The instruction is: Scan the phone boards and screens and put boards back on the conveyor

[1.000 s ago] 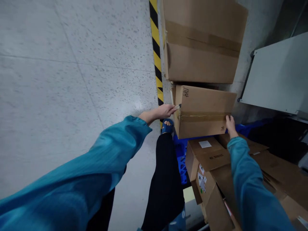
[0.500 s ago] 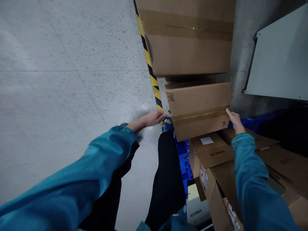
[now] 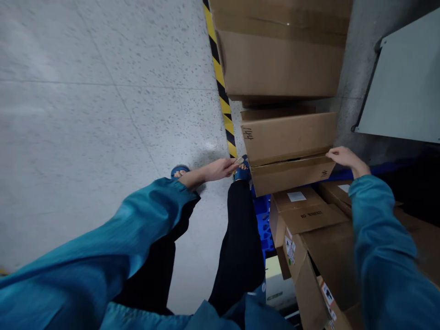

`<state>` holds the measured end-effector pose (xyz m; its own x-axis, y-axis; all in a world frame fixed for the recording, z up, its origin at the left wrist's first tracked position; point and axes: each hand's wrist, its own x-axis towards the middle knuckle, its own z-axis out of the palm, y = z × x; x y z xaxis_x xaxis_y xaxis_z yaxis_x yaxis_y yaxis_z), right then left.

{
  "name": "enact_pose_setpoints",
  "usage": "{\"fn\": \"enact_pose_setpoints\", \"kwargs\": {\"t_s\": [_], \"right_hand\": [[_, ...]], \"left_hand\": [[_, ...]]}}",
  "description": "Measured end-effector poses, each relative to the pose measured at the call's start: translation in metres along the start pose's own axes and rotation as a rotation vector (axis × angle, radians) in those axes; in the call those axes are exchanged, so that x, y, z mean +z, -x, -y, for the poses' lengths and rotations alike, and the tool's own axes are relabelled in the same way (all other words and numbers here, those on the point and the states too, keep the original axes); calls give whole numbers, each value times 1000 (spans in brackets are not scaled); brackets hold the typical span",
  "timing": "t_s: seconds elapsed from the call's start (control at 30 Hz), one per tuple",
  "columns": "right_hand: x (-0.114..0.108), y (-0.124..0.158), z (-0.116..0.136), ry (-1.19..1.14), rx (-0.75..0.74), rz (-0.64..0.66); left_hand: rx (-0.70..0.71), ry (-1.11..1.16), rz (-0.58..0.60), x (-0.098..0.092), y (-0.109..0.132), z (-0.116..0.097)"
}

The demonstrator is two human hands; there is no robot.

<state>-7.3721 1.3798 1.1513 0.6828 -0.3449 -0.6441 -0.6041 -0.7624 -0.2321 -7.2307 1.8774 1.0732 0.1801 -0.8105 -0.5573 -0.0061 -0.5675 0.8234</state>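
Cardboard box (image 3: pixel 288 151) marked 144 sits on stacked cartons w/ seam slit open. Right hand (image 3: pixel 343 158) curls fingers on its far edge; left hand (image 3: pixel 220 168) pinches small cutter (image 3: pixel 239 160) beside near corner. Speckled grey floor (image 3: pixel 103 114), hazard stripe (image 3: pixel 222 87) beyond.

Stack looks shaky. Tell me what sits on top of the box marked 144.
A bigger taped box rests above the marked box, with a thin cardboard layer between. Where they meet is shadowed.
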Motion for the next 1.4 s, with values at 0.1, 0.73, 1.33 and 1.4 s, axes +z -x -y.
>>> {"fn": "enact_pose_setpoints", "kwargs": {"t_s": [0.1, 0.73, 1.33, 1.4], "right_hand": [[23, -6, 74, 260, -246, 240], [119, 40, 180, 245, -519, 138], [177, 51, 236, 192, -524, 120], [187, 53, 237, 194, -526, 118]], "left_hand": [[-35, 108, 18, 17, 24, 5], [-65, 376, -548, 53, 28, 4], [128, 70, -277, -7, 68, 71], [152, 76, -228, -11, 67, 83]]}}
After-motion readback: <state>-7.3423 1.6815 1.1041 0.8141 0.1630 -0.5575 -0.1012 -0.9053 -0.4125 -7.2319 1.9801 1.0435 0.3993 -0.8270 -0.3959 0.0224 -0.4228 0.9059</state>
